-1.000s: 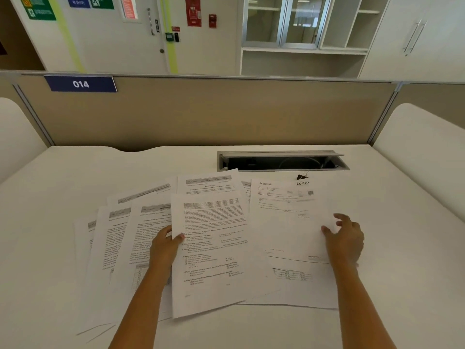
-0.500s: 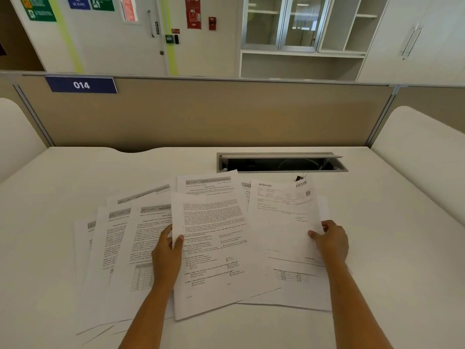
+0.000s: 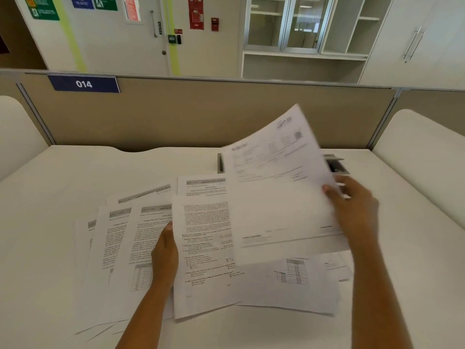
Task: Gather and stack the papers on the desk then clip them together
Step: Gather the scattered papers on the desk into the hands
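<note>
Several printed sheets (image 3: 120, 248) lie fanned across the white desk (image 3: 50, 187). My right hand (image 3: 357, 210) pinches the right edge of one sheet, a form with a code mark (image 3: 276, 187), and holds it tilted up off the desk, blurred. Under it lies a sheet with a small table (image 3: 292, 278). My left hand (image 3: 164, 250) rests at the left edge of the middle question sheet (image 3: 203, 248), fingers tucked under that edge. No clip is visible.
A cable slot (image 3: 336, 166) in the desk sits behind the lifted sheet, mostly hidden. A beige partition (image 3: 201, 114) with a blue "014" label (image 3: 84, 83) closes the far side. White rounded side panels stand left and right.
My right hand closed on the right-hand sheet and lifted it off the desk, swinging it up and back. My left hand slid slightly onto the middle sheet's edge.
</note>
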Demonstrator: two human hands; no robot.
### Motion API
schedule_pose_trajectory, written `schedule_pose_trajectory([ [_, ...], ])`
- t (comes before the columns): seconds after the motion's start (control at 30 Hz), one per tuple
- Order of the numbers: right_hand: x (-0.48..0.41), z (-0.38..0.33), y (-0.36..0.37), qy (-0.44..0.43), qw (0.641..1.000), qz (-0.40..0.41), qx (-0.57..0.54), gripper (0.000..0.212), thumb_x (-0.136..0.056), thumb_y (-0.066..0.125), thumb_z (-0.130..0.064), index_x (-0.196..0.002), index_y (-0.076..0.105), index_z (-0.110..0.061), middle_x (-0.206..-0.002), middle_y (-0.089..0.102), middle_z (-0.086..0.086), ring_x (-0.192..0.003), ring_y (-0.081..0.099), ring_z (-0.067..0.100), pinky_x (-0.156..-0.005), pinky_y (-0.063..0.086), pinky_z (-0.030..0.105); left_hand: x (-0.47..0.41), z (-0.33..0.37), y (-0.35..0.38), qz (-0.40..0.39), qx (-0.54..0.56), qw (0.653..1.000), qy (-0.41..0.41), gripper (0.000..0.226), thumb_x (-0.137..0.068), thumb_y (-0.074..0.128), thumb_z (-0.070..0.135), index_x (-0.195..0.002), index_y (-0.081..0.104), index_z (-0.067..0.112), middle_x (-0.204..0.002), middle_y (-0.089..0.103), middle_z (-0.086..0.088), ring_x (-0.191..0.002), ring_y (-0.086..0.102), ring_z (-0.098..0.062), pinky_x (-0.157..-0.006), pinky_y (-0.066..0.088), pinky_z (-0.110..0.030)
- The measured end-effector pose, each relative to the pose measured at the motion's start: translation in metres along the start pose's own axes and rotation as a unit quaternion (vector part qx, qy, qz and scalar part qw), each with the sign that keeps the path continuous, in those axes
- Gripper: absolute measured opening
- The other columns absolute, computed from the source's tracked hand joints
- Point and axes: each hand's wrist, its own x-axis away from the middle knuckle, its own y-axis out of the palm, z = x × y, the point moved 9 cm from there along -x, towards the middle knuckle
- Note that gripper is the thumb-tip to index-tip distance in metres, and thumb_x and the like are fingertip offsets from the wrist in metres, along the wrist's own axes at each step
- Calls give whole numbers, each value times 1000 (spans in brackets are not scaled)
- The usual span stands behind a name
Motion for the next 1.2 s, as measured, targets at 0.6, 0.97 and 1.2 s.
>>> schedule_pose_trajectory([
  [0.6, 81, 90, 151, 72, 977, -199, 40, 56, -87, 62, -29, -137, 42, -14, -125, 55, 4, -102, 54, 16, -84, 40, 22, -7, -11, 1, -26, 11, 999, -40, 32, -94, 49, 10, -125, 56, 14, -119, 62, -3, -109, 58, -23, -94, 48, -38],
  [0.97, 83, 107, 135, 121, 961, -209, -136, 12, -88, 60, -34, -98, 63, -30, -100, 70, -7, -90, 67, 16, -83, 56, 35, -17, 32, -44, 104, -98, 987, 72, 23, -94, 49, 13, -114, 61, 13, -105, 68, -13, -94, 67, -31, -74, 55, -38],
  [1.2, 87, 116, 130, 133, 954, -217, -159, 10, -89, 59, -32, -97, 60, -36, -105, 69, -8, -92, 68, 18, -85, 56, 40, -28, -12, -98, 157, -315, 933, -73, 76, -63, 83, 19, -127, 48, -1, -133, 42, -28, -122, 40, -45, -96, 38, -57],
])
